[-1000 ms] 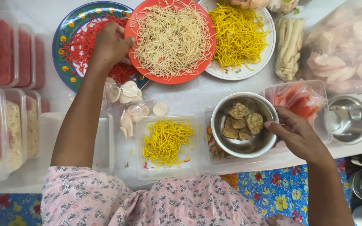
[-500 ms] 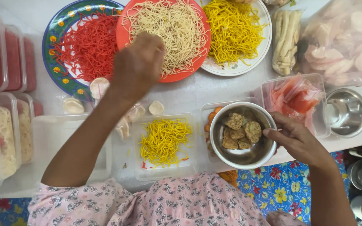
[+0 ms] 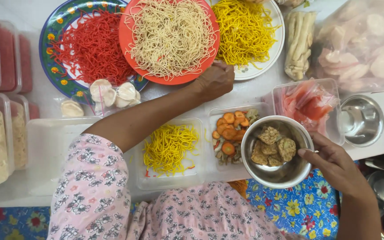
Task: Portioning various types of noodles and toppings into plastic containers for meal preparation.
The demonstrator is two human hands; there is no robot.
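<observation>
A white table carries three plates side by side: a blue patterned plate of red noodles, a red plate of pale noodles and a white plate of yellow noodles. Nearer the front edge lie clear plastic trays, an empty steel bowl and bagged crackers.

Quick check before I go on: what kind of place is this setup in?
Probably a home or small food-packing spot, worked at floor level. Plates of red noodles, pale noodles and yellow noodles sit beside clear plastic tubs, with a flowered mat underneath.
</observation>
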